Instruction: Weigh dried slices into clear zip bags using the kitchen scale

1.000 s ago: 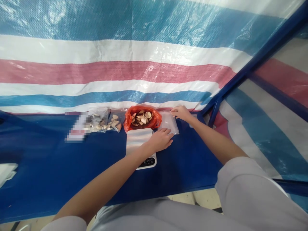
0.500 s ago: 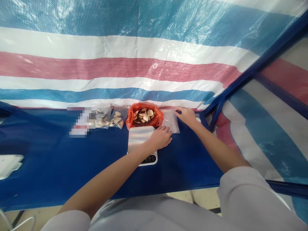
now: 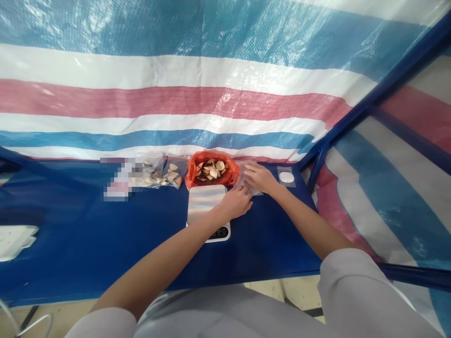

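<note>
A clear plastic bag (image 3: pixel 258 193) lies on the blue table just right of the red bag, partly hidden under my hands. My left hand (image 3: pixel 237 201) is closed at its near left edge, with the fingers bent over the plastic; the wrist passes above a white kitchen scale (image 3: pixel 206 202). Over the upper part of the clear bag is my right hand (image 3: pixel 261 178), fingers pointing left and a little apart. Behind the scale, a red plastic bag (image 3: pixel 191 174) stands open, full of pale, dark-edged dried slices (image 3: pixel 213 172).
Left of the red bag lie clear bags of pale pieces (image 3: pixel 171 177), beside a blurred patch. A small bag with a white disc (image 3: pixel 286 177) sits at the right. A white power strip (image 3: pixel 16 241) is at far left. Striped sheeting (image 3: pixel 183 101) rises behind the table.
My right hand has moved left, from the clear bag's upper right corner to over its middle, uncovering the white disc. My left hand has hardly moved.
</note>
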Demonstrator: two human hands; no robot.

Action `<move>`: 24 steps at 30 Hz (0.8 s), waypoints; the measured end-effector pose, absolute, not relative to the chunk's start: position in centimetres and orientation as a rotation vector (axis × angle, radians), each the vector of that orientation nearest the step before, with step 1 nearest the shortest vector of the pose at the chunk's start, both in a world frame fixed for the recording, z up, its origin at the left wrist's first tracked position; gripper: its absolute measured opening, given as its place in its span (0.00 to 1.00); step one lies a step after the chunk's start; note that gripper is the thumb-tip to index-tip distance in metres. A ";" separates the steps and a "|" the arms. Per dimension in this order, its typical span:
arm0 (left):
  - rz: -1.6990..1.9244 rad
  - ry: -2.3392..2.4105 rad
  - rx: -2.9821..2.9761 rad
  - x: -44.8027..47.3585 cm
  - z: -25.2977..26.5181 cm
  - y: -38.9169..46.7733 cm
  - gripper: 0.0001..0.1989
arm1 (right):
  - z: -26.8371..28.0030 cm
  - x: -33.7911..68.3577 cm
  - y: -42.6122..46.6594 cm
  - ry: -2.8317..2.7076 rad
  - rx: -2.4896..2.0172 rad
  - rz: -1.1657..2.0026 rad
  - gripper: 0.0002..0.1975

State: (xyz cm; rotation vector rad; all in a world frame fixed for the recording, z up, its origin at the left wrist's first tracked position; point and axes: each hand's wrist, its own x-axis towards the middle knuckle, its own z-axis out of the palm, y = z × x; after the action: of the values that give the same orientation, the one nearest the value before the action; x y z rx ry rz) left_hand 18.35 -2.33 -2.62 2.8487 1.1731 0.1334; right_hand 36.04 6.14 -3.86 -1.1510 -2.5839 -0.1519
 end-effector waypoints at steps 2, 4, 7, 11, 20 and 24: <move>0.133 1.179 2.859 18.4 -2.9 -2.3 0.17 | -4.8 36.2 6.4 -2.606 -1.121 -0.111 0.17; 0.109 1.185 2.865 18.4 -3.0 -2.2 0.17 | -5.5 36.4 6.6 -2.629 -1.078 -0.081 0.19; 0.071 1.206 2.873 18.7 -3.1 -1.9 0.14 | -5.9 36.6 6.8 -2.652 -1.045 -0.082 0.20; 0.072 1.237 2.881 19.0 -3.4 -1.4 0.11 | -6.0 36.7 7.0 -2.653 -1.034 -0.116 0.22; 0.078 1.257 2.868 19.1 -3.4 -1.1 0.12 | -6.2 37.0 7.6 -2.603 -0.967 -0.105 0.19; 0.158 1.267 2.849 18.9 -3.0 -1.7 0.15 | -5.8 37.2 7.3 -2.552 -0.986 -0.095 0.18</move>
State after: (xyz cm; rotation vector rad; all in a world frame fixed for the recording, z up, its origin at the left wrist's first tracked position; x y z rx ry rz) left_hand 18.93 -1.69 -2.95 2.8491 1.2671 0.1583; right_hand 37.21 7.35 -5.81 -0.9861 -2.5521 -0.0951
